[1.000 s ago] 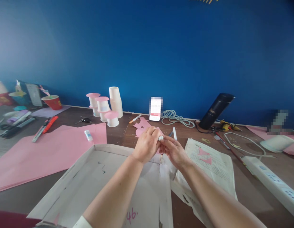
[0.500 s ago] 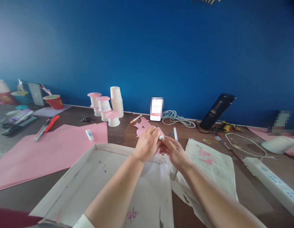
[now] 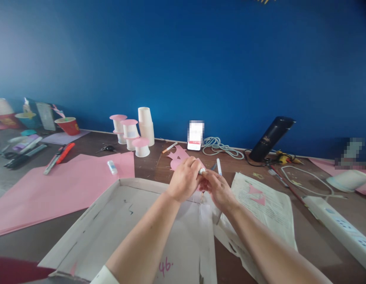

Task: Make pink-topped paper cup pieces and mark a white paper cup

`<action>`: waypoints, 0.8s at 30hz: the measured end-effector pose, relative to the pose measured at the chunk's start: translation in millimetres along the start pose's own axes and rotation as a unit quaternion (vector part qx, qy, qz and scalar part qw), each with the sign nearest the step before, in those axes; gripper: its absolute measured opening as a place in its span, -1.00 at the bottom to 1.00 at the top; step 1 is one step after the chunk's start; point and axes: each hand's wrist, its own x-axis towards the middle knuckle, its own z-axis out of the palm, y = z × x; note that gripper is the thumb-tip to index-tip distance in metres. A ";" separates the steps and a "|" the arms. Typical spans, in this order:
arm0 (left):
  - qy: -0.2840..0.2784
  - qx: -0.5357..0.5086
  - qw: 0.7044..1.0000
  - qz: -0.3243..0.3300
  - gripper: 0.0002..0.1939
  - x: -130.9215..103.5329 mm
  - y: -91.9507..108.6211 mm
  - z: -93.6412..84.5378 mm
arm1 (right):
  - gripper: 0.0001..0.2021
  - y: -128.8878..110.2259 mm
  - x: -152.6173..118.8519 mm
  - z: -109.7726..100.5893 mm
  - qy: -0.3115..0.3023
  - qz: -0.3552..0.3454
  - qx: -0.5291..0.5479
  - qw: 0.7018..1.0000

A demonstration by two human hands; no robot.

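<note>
Over the far edge of a shallow white cardboard tray (image 3: 159, 182), my two hands meet. My left hand (image 3: 183, 180) has its fingers curled, closed around a small white round-ended piece (image 3: 202, 171). The thumb and fingers of my right hand (image 3: 220, 191) pinch at that same piece from the right. Most of it is hidden by the fingers, so its kind cannot be made out. Just behind the hands lie cut pink paper scraps (image 3: 177, 154). A lit phone (image 3: 195, 138) leans on the blue wall beyond them.
Left lie pink paper sheets (image 3: 79, 181), a small white tube (image 3: 112, 167) and a red utility knife (image 3: 60, 157). Paper cups with pink discs (image 3: 130, 134) stand near the wall. On the right are printed paper (image 3: 266, 209), a power strip (image 3: 339, 225) and a leaning black bottle (image 3: 271, 138).
The hands stay together over the tray, with a slight shift of the fingers around the white piece. The whole view has moved a little.
</note>
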 end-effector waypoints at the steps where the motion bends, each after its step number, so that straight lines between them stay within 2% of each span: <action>1: 0.002 0.001 1.000 0.002 -0.97 0.0 0.1 0.0 | -0.73 0.0 -0.2 0.2 0.003 0.001 0.000 1.000; 24: 0.019 -0.026 0.999 0.029 -0.94 0.2 -2.0 0.2 | -0.71 -2.1 0.4 0.5 0.008 -0.025 -0.041 0.999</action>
